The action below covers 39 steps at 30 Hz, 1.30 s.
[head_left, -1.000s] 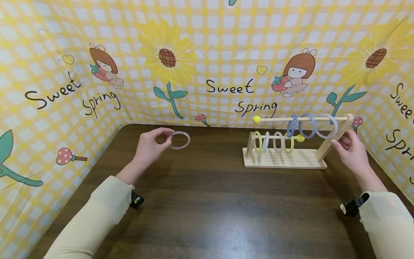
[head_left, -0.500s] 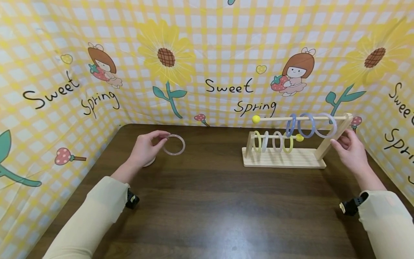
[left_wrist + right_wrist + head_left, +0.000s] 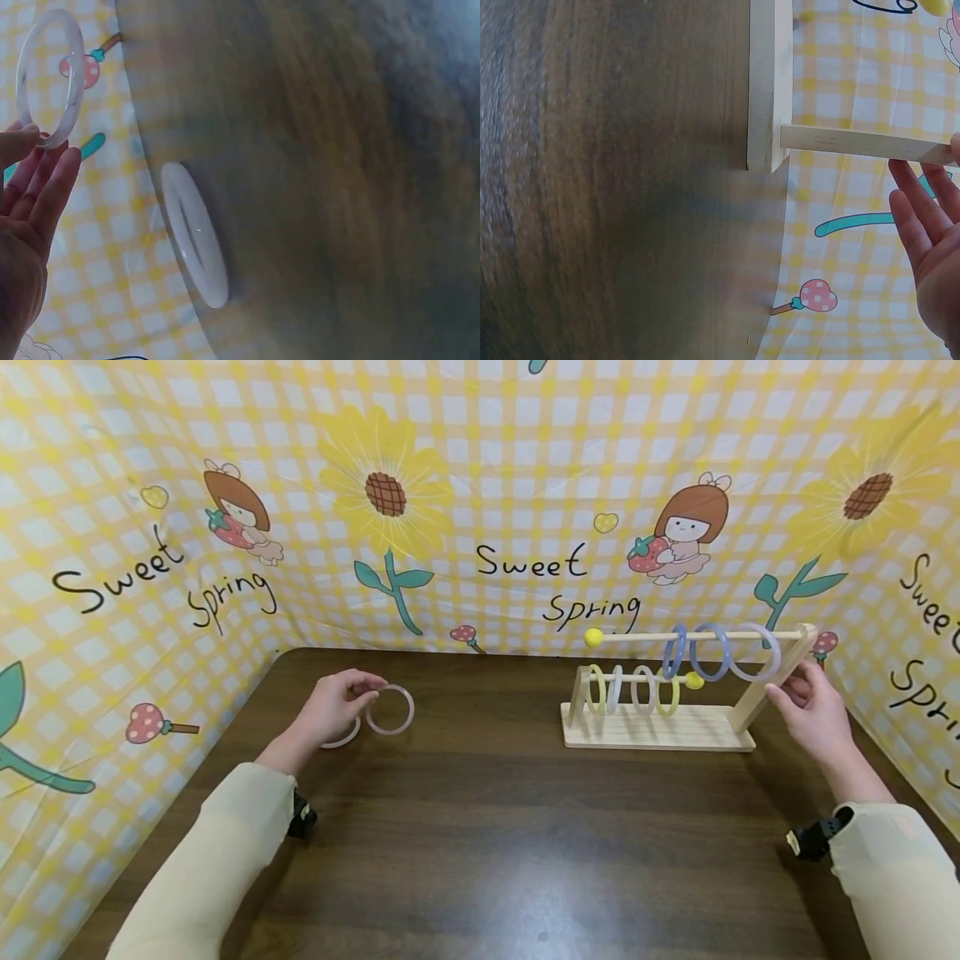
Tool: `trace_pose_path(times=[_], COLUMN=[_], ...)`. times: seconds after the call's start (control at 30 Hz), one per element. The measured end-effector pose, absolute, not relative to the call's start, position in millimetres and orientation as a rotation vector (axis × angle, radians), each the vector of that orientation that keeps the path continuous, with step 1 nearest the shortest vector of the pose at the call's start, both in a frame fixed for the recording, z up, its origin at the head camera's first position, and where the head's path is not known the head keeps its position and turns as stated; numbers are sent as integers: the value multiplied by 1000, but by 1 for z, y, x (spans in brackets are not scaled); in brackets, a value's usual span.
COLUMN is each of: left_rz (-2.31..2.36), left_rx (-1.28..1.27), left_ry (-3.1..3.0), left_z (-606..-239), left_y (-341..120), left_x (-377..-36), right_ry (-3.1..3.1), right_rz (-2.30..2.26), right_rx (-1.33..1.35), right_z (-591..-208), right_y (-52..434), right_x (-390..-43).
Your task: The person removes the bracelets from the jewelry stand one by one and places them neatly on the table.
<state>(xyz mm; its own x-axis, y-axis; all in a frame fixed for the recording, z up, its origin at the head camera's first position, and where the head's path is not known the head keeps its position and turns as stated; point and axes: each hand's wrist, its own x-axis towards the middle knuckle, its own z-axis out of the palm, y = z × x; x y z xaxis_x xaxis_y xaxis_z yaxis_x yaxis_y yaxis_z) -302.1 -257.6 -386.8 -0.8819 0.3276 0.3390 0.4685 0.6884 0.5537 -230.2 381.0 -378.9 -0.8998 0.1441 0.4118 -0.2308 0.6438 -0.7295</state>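
Pale pink and glassy, the ring is pinched at its rim by the left hand above the table; likely light, stiff, slippery, breakable. The right hand, fingers relaxed, rests against the wooden rack.

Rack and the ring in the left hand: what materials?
Rack: pale unfinished wood, going by the visible grain and matte surface. Ring pinched by the left hand: translucent pinkish, smooth and glossy, probably plastic or resin, possibly glass or stone.
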Motion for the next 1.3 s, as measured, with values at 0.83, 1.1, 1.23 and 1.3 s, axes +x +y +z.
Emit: trace_pose_path(times=[0.83,1.1,1.23,1.3], left_rz=[-933,-929,-940,-940], left_rx=[-564,-585,-582,-578], left_ry=[-3022,-3029,-3032,-3035], left_z=[-404,-404,-407,-409], left_y=[-267,-264,-265,-265], left_x=[-326,-328,-331,-332], right_ry=[-2347,-2395,-2403,-2406], right_rz=[1161,1124,1129,1139], right_rx=[117,90,80,79], right_z=[-383,-384,-383,-382], right_y=[381,383,382,382], right_x=[-232,-234,-233,-232])
